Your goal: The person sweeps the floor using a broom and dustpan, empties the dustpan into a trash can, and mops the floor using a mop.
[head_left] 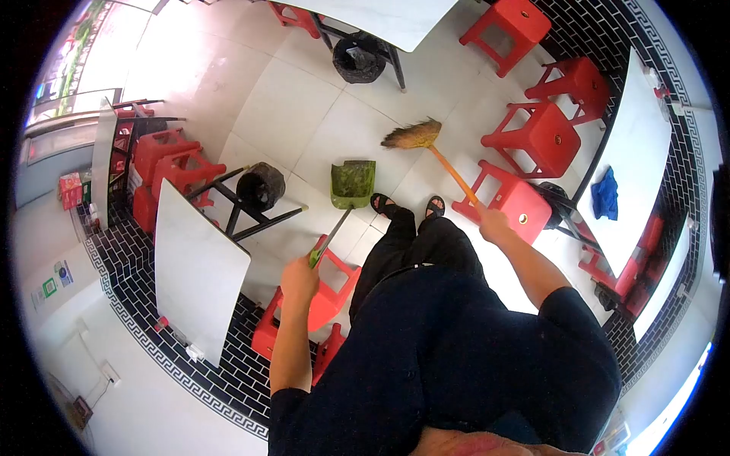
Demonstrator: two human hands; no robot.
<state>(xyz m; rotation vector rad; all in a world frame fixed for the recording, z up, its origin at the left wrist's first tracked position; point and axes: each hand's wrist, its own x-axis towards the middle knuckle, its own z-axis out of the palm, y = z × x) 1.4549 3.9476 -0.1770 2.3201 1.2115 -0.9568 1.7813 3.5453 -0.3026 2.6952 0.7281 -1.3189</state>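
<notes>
My left hand [299,279] is closed around the green-gripped handle of a long-handled dustpan [353,181]. The dustpan's green pan rests on the tiled floor just ahead of my left foot. In my right hand [494,225] is the orange handle of a broom [454,173], held out to the right. The broom's yellowish bristle head, dark at the tip, is at floor level ahead and to the right of the pan, apart from it. I cannot make out any dirt in the pan.
Red plastic stools [532,137] line the right side by a white table [631,159]. Another white table [199,266] stands at left. Black-lined bins [261,187] sit beside table legs. A blue cloth [605,194] lies on the right table. Pale floor tiles [296,99] stretch ahead.
</notes>
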